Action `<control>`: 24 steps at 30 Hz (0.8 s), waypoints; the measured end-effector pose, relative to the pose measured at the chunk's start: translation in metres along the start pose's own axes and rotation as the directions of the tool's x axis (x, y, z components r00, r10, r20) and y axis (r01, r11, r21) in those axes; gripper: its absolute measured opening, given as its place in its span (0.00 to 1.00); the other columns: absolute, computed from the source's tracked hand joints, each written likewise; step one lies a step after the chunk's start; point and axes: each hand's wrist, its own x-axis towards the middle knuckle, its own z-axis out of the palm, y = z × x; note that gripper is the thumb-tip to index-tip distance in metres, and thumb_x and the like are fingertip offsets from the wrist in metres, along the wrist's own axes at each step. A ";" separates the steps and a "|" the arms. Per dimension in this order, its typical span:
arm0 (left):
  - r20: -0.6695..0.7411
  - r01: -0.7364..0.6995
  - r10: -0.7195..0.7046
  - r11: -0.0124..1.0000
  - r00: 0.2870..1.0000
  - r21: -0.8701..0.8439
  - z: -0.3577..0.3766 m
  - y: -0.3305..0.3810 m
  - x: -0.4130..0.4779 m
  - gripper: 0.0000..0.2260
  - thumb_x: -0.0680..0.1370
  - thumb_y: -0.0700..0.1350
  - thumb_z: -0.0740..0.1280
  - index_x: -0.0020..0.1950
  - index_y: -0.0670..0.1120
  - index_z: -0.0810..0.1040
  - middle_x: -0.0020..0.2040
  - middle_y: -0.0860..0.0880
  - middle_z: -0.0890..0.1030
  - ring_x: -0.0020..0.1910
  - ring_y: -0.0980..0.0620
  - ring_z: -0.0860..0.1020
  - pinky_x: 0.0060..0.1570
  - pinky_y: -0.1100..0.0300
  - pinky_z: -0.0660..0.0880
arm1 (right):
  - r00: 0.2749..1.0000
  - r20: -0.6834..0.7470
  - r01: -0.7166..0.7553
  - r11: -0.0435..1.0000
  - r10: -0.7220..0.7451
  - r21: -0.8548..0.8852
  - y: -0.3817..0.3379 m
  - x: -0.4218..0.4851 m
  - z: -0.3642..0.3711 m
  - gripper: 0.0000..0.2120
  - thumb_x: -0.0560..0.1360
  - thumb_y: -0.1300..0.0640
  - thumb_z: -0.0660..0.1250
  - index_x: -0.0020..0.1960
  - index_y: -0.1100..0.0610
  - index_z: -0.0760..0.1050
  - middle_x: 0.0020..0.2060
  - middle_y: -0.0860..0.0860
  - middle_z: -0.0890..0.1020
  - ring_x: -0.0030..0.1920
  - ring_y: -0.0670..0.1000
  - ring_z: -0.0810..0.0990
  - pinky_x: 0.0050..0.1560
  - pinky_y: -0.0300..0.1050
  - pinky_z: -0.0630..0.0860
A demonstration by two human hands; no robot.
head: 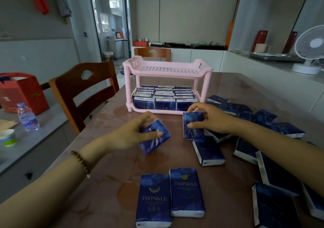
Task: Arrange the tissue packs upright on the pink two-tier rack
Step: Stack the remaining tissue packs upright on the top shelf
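The rack [167, 70] is sitting roughly half done. Its lower tier is holding rows of upright tissue packs [164, 96], and its top tier is holding none (many loose packs [280, 129] are lying on the table [112, 184]). The left hand [130, 135] is pinching a tilted pack [157, 140], thumb across its face and fingers curled over its far edge. The right hand [215, 121] is gripping an upright pack [192, 122] likewise.

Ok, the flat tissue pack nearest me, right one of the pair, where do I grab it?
Right-hand pack: come from above and pinch across its narrow width, thumb and fingers on the long edges. It lies flat, face up, and the left pack sits against it, so probably nudge it right first.
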 end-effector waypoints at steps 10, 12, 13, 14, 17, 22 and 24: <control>-0.223 -0.119 0.104 0.991 0.969 -0.054 -0.061 0.061 0.033 0.11 0.72 0.46 0.69 0.53 0.48 0.75 0.49 0.52 0.85 0.52 0.57 0.82 0.44 0.57 0.82 | 0.968 -0.094 0.245 0.959 -0.233 0.143 -0.083 0.021 -0.034 0.12 0.70 0.60 0.71 0.52 0.49 0.75 0.52 0.39 0.78 0.52 0.39 0.79 0.45 0.34 0.80; -0.243 -0.154 0.148 0.988 0.959 -0.005 -0.083 0.078 0.049 0.11 0.72 0.44 0.69 0.54 0.46 0.75 0.50 0.48 0.84 0.52 0.54 0.82 0.47 0.55 0.81 | 0.949 -0.124 0.300 0.952 -0.291 0.060 -0.103 0.036 -0.048 0.12 0.70 0.58 0.72 0.52 0.49 0.76 0.51 0.42 0.80 0.53 0.42 0.79 0.48 0.36 0.80; -0.249 -0.174 0.168 0.985 0.954 -0.004 -0.093 0.086 0.058 0.11 0.73 0.42 0.69 0.54 0.44 0.74 0.50 0.45 0.84 0.51 0.53 0.83 0.47 0.54 0.81 | 0.941 -0.137 0.318 0.947 -0.310 0.037 -0.111 0.045 -0.056 0.12 0.70 0.58 0.72 0.50 0.49 0.76 0.50 0.43 0.80 0.51 0.42 0.80 0.47 0.36 0.80; -0.246 -0.186 0.180 0.982 0.953 -0.003 -0.103 0.093 0.067 0.11 0.73 0.41 0.69 0.55 0.42 0.74 0.50 0.44 0.84 0.51 0.52 0.83 0.47 0.55 0.81 | 0.933 -0.149 0.334 0.942 -0.327 0.025 -0.118 0.054 -0.063 0.12 0.70 0.59 0.72 0.49 0.48 0.75 0.48 0.43 0.80 0.49 0.41 0.80 0.45 0.34 0.79; -0.198 -0.176 0.189 0.981 0.962 0.082 -0.132 0.112 0.095 0.12 0.74 0.41 0.68 0.56 0.41 0.74 0.50 0.43 0.84 0.49 0.52 0.83 0.49 0.56 0.81 | 0.920 -0.161 0.357 0.934 -0.357 -0.030 -0.127 0.087 -0.083 0.12 0.71 0.60 0.71 0.50 0.47 0.75 0.52 0.44 0.79 0.51 0.42 0.79 0.46 0.36 0.80; -0.126 -0.139 0.184 0.942 0.975 0.305 -0.167 0.113 0.142 0.05 0.75 0.44 0.67 0.50 0.50 0.76 0.49 0.50 0.82 0.48 0.55 0.82 0.38 0.65 0.79 | 0.923 -0.140 0.343 0.931 -0.358 -0.121 -0.117 0.146 -0.100 0.15 0.72 0.60 0.70 0.57 0.49 0.75 0.59 0.47 0.77 0.56 0.46 0.77 0.50 0.35 0.78; -0.110 -0.137 0.187 0.924 0.976 0.356 -0.177 0.103 0.161 0.06 0.75 0.44 0.67 0.51 0.48 0.77 0.50 0.52 0.81 0.49 0.54 0.81 0.38 0.65 0.78 | 0.925 -0.126 0.334 0.925 -0.359 -0.183 -0.108 0.171 -0.101 0.17 0.72 0.60 0.71 0.60 0.51 0.76 0.62 0.48 0.76 0.59 0.45 0.75 0.53 0.35 0.73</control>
